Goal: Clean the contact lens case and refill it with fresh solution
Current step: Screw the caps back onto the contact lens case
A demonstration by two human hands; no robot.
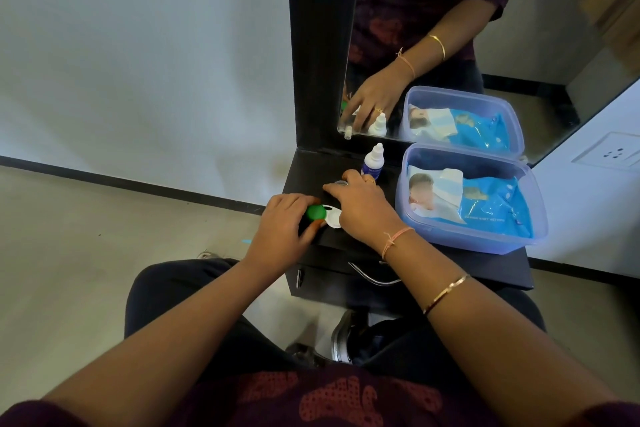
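We work at a black shelf (485, 263) under a mirror (450, 28). At the right sits a tub (533, 218) holding a blue wipes pack (491, 208). Just left of it, against the mirror, stands the bottle (373, 160), cap on, upright.

The case (332, 217) lies near the shelf's front left edge, between our hands. Our left hand (282, 229) is closed around the green cap (316, 212), thumb and fingers pinching its sides. Our right hand (363, 204) lies palm down over the case's right side, fingers spread toward a small clear piece (341, 183) on the shelf, possibly the other cap; we cannot tell whether the fingers grip it or merely rest on it.

Judgement: we are unscrewing the green cap. To do this well, pin the white body flat with the right hand so it cannot spin, turn only the cap, and keep the case level and back from the edge. Set the cap down inner face up, clear of the bottle.
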